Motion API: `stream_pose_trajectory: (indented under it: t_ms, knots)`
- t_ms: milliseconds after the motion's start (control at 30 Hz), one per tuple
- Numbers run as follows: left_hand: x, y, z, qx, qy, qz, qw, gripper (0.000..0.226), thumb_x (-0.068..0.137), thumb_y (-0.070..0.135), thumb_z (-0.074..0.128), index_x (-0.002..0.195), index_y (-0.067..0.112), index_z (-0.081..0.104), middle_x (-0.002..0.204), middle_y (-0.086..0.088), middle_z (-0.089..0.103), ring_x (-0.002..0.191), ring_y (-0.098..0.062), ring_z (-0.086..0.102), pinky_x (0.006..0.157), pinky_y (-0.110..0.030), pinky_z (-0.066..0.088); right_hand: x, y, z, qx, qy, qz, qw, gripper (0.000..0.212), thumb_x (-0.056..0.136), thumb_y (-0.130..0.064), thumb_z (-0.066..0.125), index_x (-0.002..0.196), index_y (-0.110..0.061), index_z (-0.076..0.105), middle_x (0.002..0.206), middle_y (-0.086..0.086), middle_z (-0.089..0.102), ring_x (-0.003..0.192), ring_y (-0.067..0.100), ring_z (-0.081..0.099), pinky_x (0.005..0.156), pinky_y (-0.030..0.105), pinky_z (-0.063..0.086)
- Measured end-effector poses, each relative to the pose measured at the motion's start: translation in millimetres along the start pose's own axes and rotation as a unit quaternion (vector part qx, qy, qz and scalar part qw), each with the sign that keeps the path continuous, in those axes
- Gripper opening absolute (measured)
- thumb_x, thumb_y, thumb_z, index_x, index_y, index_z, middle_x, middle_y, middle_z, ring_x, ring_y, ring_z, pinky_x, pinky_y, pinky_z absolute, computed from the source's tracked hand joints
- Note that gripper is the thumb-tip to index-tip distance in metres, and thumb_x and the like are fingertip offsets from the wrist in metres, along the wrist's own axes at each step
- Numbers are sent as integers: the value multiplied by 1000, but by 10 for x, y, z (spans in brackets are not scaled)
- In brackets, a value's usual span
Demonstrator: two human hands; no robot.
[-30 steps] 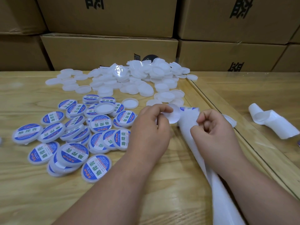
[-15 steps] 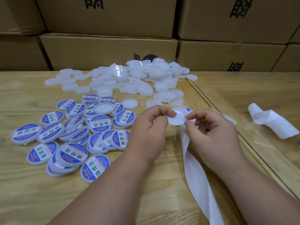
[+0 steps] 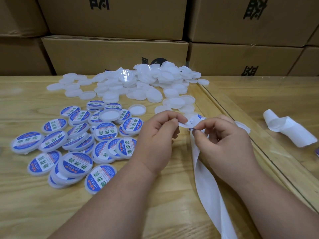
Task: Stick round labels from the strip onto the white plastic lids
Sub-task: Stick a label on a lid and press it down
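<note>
A long white label strip (image 3: pixel 209 183) runs from the table's front edge up to my hands. My left hand (image 3: pixel 158 138) pinches the strip's top end, where a round label with a blue rim (image 3: pixel 195 120) curls upward. My right hand (image 3: pixel 222 138) pinches the same spot from the right with thumb and forefinger. A heap of plain white plastic lids (image 3: pixel 146 83) lies at the back of the table. A cluster of lids with blue labels (image 3: pixel 77 144) lies to the left of my left hand.
Stacked cardboard boxes (image 3: pixel 114 54) wall off the back. A curled piece of white backing paper (image 3: pixel 290 130) lies on the glass-topped surface to the right. A seam (image 3: pixel 269 152) separates the wooden table (image 3: pixel 34 213) from that surface.
The strip's top end has crumpled and folded between my two hands, and my right hand's fingertips have closed on it. The flat white round piece seen earlier now appears bent.
</note>
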State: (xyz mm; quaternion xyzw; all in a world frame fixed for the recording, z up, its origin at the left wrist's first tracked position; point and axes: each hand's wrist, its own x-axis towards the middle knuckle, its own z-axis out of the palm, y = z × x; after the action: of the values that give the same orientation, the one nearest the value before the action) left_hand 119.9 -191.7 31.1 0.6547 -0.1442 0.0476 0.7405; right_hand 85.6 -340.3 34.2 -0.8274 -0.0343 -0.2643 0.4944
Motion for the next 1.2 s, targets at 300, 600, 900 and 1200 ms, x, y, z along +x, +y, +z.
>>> stream_pose_trajectory:
  t_ms: [300, 600, 900, 1200]
  knots:
    - [87, -13, 24, -86, 24, -73, 993, 54, 75, 11, 46, 111, 49, 57, 88, 5, 47, 55, -4, 43, 50, -25, 34, 10, -26, -48, 95, 48, 85, 991, 14, 87, -9, 67, 79, -20, 66, 59, -15, 55, 47, 1, 45, 46, 10, 37]
    - [73, -84, -42, -24, 56, -86, 994, 27, 72, 30, 86, 93, 42, 75, 102, 1, 76, 96, -21, 75, 84, -38, 62, 38, -11, -77, 162, 42, 136, 976, 18, 91, -12, 66, 76, -21, 64, 50, -14, 46, 44, 6, 39, 43, 17, 37]
    - [83, -53, -13, -72, 71, -99, 990, 36, 96, 3, 54, 99, 35, 71, 97, 9, 74, 92, -17, 76, 68, -34, 61, 79, -26, -97, 267, 16, 217, 939, 24, 84, -20, 64, 60, -25, 63, 52, -7, 37, 45, 12, 25, 44, 25, 22]
    - [92, 62, -33, -272, -13, -136, 952, 43, 92, 3, 26, 105, 11, 66, 99, -12, 70, 79, -25, 67, 56, -30, 53, 126, -94, -248, 451, -243, 385, 767, 21, 73, -33, 65, 79, -13, 69, 50, -7, 28, 41, 6, 14, 37, 16, 10]
